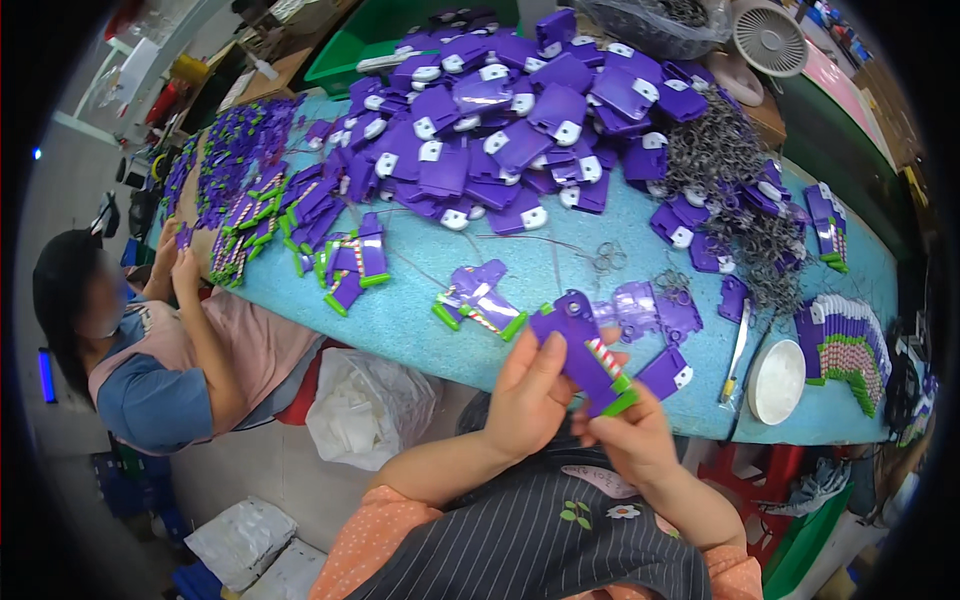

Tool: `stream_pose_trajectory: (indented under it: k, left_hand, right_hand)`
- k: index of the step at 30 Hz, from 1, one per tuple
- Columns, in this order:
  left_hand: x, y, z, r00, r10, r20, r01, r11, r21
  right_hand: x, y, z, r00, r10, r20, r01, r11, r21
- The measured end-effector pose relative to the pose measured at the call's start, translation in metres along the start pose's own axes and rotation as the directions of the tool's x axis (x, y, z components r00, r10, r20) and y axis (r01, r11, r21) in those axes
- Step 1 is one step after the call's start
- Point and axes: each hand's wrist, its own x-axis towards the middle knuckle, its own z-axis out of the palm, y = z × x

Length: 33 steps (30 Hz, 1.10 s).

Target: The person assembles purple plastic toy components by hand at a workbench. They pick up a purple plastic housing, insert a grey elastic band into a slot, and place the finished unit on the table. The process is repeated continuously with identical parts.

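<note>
Both hands grip one purple wing piece (585, 355) w/ green tip: left hand (527, 392) steadies its top, right hand (628, 432) pinches bottom end, over blue table (420, 330).

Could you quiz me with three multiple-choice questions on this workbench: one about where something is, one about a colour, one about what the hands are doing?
1. Where does the round white dish lie?
A. at the table's near edge, to the person's right
B. on the floor
C. on the pile of purple parts

2. What colour is the table top?
A. red
B. light blue
C. black

3. How is the purple wing piece held?
A. lying untouched
B. in the left hand alone
C. in both hands, the right hand at its green tip

Answers: 1 A, it sits by the near edge beside a knife-like tool. 2 B, bare cover shows light blue. 3 C, both hands' fingers grip it.
</note>
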Motion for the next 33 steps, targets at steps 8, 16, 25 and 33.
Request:
stream_pose_trajectory:
  k: [8,16,25,33]
  left_hand:
    - [-0.023,0.015,-0.017,0.961,-0.273,0.048,0.233,0.890,0.393]
    - [-0.021,-0.009,-0.013,0.816,-0.567,0.113,0.474,0.767,0.433]
    - [-0.019,0.001,0.002,0.957,-0.261,0.130,0.218,0.936,0.278]
    - [-0.032,-0.007,-0.003,0.978,-0.120,0.173,0.039,0.912,0.408]
  right_hand:
    - [0.001,-0.056,-0.022,0.979,-0.170,-0.111,0.123,0.933,-0.339]
    - [0.026,-0.081,0.021,0.870,-0.492,0.024,0.333,0.551,-0.766]
    - [-0.007,-0.042,0.005,0.597,-0.745,0.298,0.395,-0.050,-0.917]
    - [-0.009,-0.049,0.014,0.694,-0.592,0.409,0.419,-0.130,-0.899]
